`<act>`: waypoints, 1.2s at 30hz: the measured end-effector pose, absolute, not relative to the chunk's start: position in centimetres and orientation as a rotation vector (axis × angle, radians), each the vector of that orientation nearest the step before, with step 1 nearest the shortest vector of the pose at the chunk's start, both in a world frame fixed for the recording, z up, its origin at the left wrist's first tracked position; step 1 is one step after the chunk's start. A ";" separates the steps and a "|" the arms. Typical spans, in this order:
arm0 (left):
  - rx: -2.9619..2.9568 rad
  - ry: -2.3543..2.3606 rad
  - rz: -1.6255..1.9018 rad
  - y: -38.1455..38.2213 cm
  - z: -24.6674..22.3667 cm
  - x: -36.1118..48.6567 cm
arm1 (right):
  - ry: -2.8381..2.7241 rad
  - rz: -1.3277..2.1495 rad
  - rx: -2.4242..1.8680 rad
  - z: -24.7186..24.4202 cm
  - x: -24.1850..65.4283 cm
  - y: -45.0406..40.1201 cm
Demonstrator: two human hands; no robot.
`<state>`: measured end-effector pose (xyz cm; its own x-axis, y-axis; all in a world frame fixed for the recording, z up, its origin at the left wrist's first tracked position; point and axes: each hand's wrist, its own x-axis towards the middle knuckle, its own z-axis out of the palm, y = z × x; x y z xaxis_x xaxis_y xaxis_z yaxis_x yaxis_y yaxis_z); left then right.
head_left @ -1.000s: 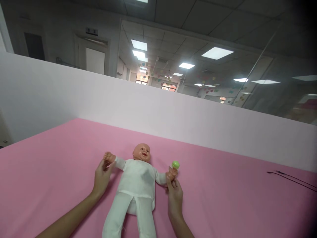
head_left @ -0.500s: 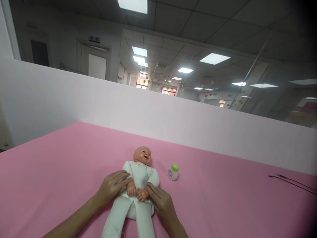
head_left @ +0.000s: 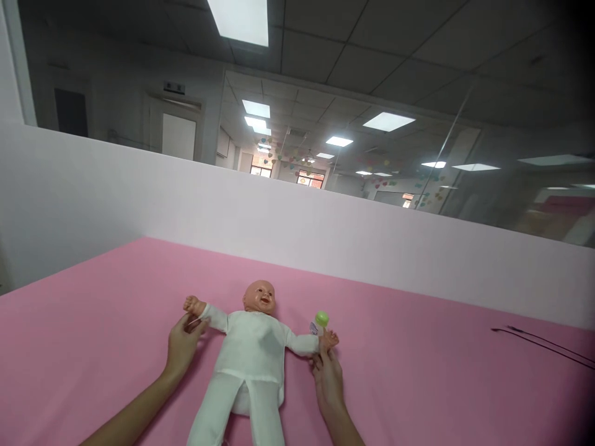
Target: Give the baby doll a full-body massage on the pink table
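Note:
A baby doll (head_left: 251, 353) in a white cloth suit lies on its back on the pink surface (head_left: 93, 322), head away from me. My left hand (head_left: 182, 344) grips the doll's arm near its wrist, stretched out to the left. My right hand (head_left: 328, 378) holds the doll's other arm, spread to the right. A small white bottle with a green cap (head_left: 320, 322) stands just behind that doll hand, partly hidden by it.
A white partition wall (head_left: 325, 229) runs along the far edge of the pink surface. Thin black cables (head_left: 539, 339) lie at the right. Beyond the wall is a dim room with ceiling lights.
Half a second ago the doll's arms were folded over its belly under my hands. Now both arms are spread out sideways again, as they were a second ago.

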<state>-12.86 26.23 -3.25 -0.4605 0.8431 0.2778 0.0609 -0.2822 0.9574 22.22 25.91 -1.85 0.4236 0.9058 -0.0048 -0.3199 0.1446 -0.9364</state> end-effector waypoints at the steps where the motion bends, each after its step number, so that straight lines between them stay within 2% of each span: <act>1: 1.112 1.403 1.795 26.4 -3.3 -13.1 | -0.666 0.997 -1.071 -1.7 22.5 26.0; 4: 1.279 1.443 1.783 26.4 -3.5 -13.1 | -0.872 0.896 -1.089 -1.1 22.2 25.5; 7: 1.744 1.453 1.751 25.6 -3.4 -12.2 | -1.237 0.701 -1.050 -0.7 20.8 24.5; 11: 2.570 1.125 1.633 24.5 -2.7 -11.3 | -1.862 0.379 -0.899 -1.0 19.6 23.3; 14: 2.808 1.016 1.563 24.3 -2.3 -11.2 | -2.113 0.234 -0.806 -1.3 19.3 23.1; 17: 2.618 1.093 1.601 24.3 -2.4 -11.3 | -1.973 0.359 -0.885 -1.5 19.0 23.1; 22: 1.612 1.389 1.756 25.0 -2.3 -11.8 | -1.263 0.794 -1.107 -1.5 18.9 23.8; 27: 1.015 1.381 1.784 25.9 -2.0 -13.1 | -0.869 0.888 -1.106 -1.5 20.7 25.0; 31: 1.128 1.375 1.791 25.6 -1.9 -12.8 | -0.837 0.955 -1.137 -1.3 20.8 24.9; 36: 1.675 1.402 1.709 24.3 -2.1 -11.4 | -1.212 0.855 -1.098 -1.2 19.3 23.6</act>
<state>-11.41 24.25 -2.14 -0.2281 0.8117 0.5377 0.3686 -0.4392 0.8193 19.28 23.63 -1.17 0.1787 0.9427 0.2816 0.0510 0.2769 -0.9595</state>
